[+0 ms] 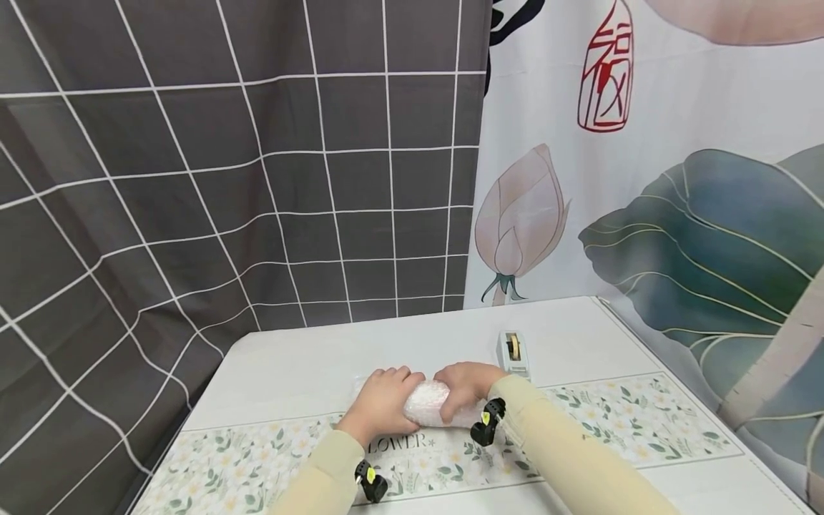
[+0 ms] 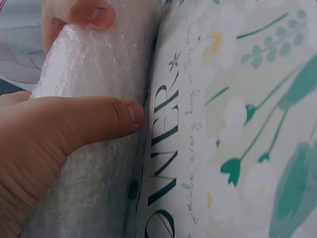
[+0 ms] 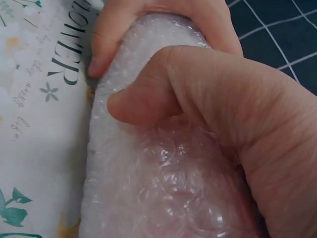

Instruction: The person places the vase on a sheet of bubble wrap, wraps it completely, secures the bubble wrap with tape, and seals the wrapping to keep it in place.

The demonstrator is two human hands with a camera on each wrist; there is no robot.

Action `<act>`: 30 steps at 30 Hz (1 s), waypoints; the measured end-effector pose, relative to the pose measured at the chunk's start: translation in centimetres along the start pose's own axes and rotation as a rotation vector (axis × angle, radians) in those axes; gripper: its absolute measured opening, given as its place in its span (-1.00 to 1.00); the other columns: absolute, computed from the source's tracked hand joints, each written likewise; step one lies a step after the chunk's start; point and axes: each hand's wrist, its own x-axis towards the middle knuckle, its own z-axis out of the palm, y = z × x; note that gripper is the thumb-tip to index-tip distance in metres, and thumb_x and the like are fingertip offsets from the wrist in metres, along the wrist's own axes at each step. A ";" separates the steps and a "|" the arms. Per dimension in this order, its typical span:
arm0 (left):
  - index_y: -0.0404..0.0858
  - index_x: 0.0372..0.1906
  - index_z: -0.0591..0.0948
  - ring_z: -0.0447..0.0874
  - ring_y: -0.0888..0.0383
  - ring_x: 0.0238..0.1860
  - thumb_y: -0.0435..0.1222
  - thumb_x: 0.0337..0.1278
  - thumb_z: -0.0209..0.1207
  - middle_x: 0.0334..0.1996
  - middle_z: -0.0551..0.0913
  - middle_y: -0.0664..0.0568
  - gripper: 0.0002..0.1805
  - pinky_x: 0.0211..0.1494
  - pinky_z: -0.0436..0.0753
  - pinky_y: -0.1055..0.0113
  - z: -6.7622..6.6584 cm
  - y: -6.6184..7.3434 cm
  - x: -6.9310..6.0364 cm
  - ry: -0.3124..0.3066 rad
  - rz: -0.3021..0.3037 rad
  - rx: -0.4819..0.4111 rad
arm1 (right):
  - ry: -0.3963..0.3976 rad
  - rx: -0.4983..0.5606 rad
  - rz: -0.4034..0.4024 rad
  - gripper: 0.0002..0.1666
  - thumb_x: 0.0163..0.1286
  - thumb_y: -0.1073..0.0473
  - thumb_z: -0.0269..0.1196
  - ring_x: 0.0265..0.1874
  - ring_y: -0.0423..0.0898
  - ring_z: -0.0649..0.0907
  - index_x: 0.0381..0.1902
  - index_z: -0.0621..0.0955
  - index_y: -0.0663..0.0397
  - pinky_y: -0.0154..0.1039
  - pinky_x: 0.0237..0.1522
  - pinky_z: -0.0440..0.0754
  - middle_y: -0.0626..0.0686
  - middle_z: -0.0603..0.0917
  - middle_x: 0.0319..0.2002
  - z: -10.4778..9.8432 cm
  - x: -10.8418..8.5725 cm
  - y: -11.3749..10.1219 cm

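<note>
A roll of bubble wrap lies sideways on the flowered mat, in front of the person. Its clear, bubbled plastic fills much of both wrist views, and what may be inside cannot be made out. The left hand grips the roll's left part, its thumb laid across the near side. On the right part, the right hand holds the roll with its thumb bent over the top. The far fingers of both hands are mostly hidden behind the roll.
A flowered mat with printed lettering runs across the white table. Behind the right hand stands a small tape dispenser. A dark checked curtain and a white lotus-print curtain hang behind the table.
</note>
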 end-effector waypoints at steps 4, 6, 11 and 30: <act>-0.04 0.16 0.56 0.62 0.11 -0.19 0.19 -0.38 0.46 -0.17 0.61 0.12 -0.16 -0.01 0.65 0.13 -0.1 0.3 -0.1 0.020 -0.015 -0.009 | 0.019 -0.050 -0.015 -0.38 -0.34 -0.06 0.46 -0.39 -0.23 0.58 -0.17 0.61 -0.14 -0.26 -0.23 0.58 -0.26 0.61 -0.39 0.0 -0.3 -0.2; -0.04 0.11 0.57 0.62 0.11 -0.26 0.17 -0.40 0.47 -0.22 0.60 0.13 -0.20 -0.08 0.66 0.16 -0.2 0.3 0.0 0.035 -0.019 -0.013 | 0.048 -0.092 -0.031 -0.26 -0.32 -0.10 0.48 -0.35 -0.23 0.59 -0.04 0.60 -0.13 -0.24 -0.19 0.59 -0.25 0.64 -0.33 -0.1 -0.6 -0.3; -0.04 -0.02 0.59 0.57 0.15 -0.40 0.13 -0.51 0.49 -0.33 0.59 0.15 -0.26 -0.26 0.63 0.20 -0.4 0.0 0.7 0.027 -0.025 -0.052 | 0.139 -0.205 -0.082 -0.02 -0.24 -0.12 0.48 -0.18 -0.13 0.64 0.25 0.51 -0.01 -0.13 -0.04 0.62 -0.07 0.69 -0.12 -0.5 -1.7 -0.7; -0.03 -0.02 0.66 0.57 0.26 -0.31 0.07 -0.52 0.52 -0.31 0.66 0.29 -0.30 -0.09 0.60 0.24 -2.1 -1.3 2.5 -0.395 -0.187 -0.490 | 0.481 -0.661 -0.202 -0.12 -0.22 -0.15 0.53 -0.34 -0.01 0.61 0.08 0.47 -0.01 -0.08 -0.20 0.64 0.01 0.57 -0.31 3.0 -2.5 -0.6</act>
